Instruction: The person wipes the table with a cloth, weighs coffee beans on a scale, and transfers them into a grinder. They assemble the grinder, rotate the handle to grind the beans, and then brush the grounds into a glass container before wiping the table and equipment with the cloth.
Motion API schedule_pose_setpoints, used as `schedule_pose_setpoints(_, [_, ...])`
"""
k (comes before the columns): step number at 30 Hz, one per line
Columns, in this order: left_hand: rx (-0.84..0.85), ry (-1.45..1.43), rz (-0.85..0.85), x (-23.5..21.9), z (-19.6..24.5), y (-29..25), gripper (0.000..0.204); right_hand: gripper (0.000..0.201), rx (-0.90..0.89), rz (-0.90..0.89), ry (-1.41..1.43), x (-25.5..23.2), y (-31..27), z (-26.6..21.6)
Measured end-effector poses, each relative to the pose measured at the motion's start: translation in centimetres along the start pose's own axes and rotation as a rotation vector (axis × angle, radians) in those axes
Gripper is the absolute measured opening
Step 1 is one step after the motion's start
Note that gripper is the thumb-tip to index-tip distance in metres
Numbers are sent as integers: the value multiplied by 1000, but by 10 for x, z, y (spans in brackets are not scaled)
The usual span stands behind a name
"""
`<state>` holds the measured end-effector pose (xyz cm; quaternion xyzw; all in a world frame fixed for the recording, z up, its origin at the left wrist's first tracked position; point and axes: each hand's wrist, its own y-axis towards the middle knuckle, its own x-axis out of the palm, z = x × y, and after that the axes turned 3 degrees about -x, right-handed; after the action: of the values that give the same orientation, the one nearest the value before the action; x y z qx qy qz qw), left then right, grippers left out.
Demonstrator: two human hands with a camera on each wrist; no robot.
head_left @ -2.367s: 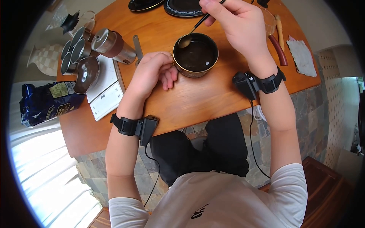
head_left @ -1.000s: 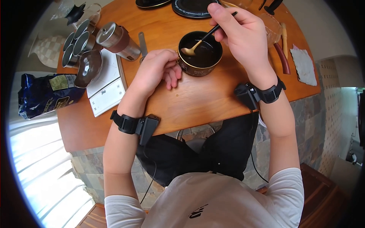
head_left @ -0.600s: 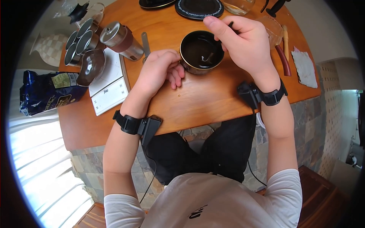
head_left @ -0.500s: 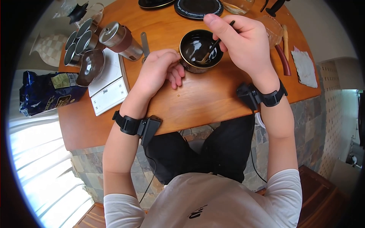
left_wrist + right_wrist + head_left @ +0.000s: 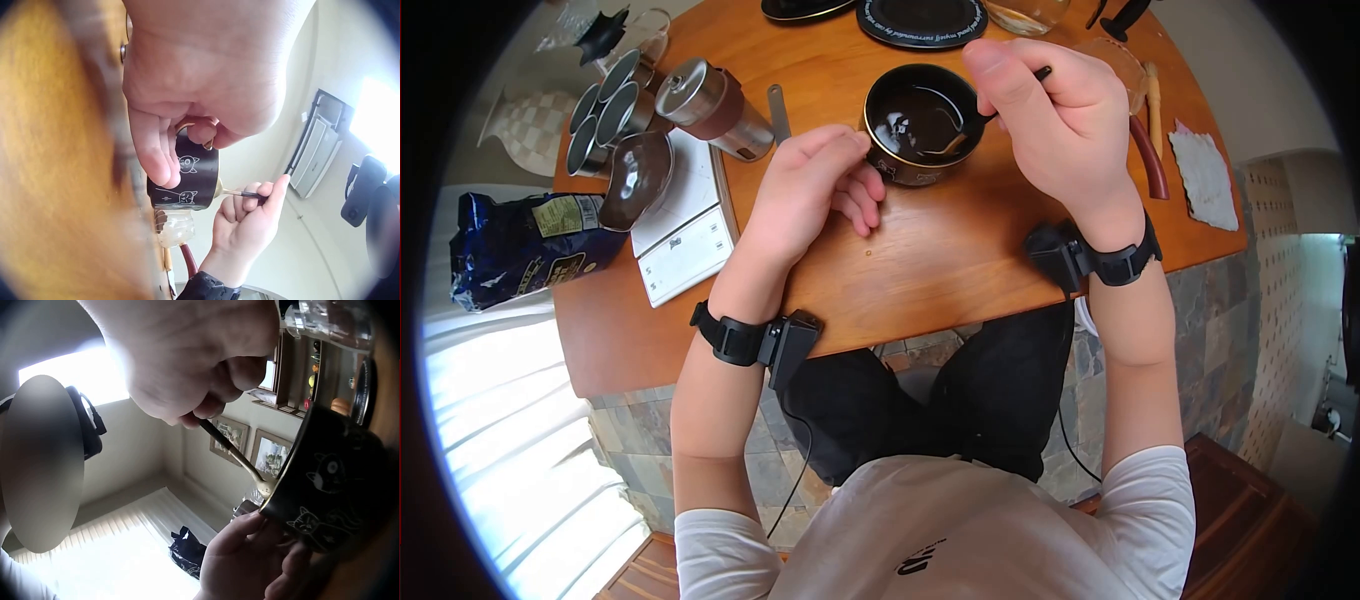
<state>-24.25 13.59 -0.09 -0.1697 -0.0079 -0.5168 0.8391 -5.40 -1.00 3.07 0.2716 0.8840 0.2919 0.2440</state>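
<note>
A black cup with a gold rim and cat drawings (image 5: 920, 170) stands on the wooden table, dark liquid inside. The left hand (image 5: 810, 195) pinches its small gold handle, as the left wrist view (image 5: 206, 81) shows, other fingers bent beside the cup wall. Above the cup's right side, the right hand (image 5: 1065, 130) grips the black handle of a gold spoon (image 5: 234, 450). The spoon's bowl is at the cup's rim, dipping inside; in the head view its tip shows in the liquid near the right wall.
Left of the cup stand a steel grinder (image 5: 715, 110), metal cups (image 5: 622, 115), a brown dish (image 5: 638, 180), a white scale (image 5: 685, 255) and a blue bag (image 5: 535, 250). A black plate (image 5: 922, 20) lies behind; a brush (image 5: 1153, 110) and grey cloth (image 5: 1203, 180) lie right.
The spoon has moved about inside the cup, lifting into clearer view and dipping again. The right hand has shifted slightly right; the left hand keeps its hold on the handle.
</note>
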Motion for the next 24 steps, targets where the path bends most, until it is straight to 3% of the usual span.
schedule_pose_setpoints(1, [3,-3,-7,1,1,-1,27,24,-104,-79,-102,-3,3,1])
schedule_pose_setpoints(7, [-6,-74,-47,0,3,-2,27,21,-129,-127,-400,-6,10,-2])
schedule_pose_setpoints(11, [-20,-69,-61,-1,2,-1,28,20,-103,-122,-394,2,11,0])
schedule_pose_setpoints(13, [-24,-53,-57,0,2,0,28,20,-189,-99,-316,10,11,2])
schedule_pose_setpoints(18, [-30,27,-58,-5,0,3,32,20,-152,-246,-200,7,10,-6])
schedule_pose_setpoints(21, [-21,6,-33,-5,1,4,31,19,-41,-304,-188,1,12,-13])
schedule_pose_setpoints(23, [-14,22,2,-6,2,6,31,19,-217,-272,-195,-2,15,-3])
schedule_pose_setpoints(24, [-12,18,5,-7,2,6,31,20,-195,-285,-237,-5,15,-1])
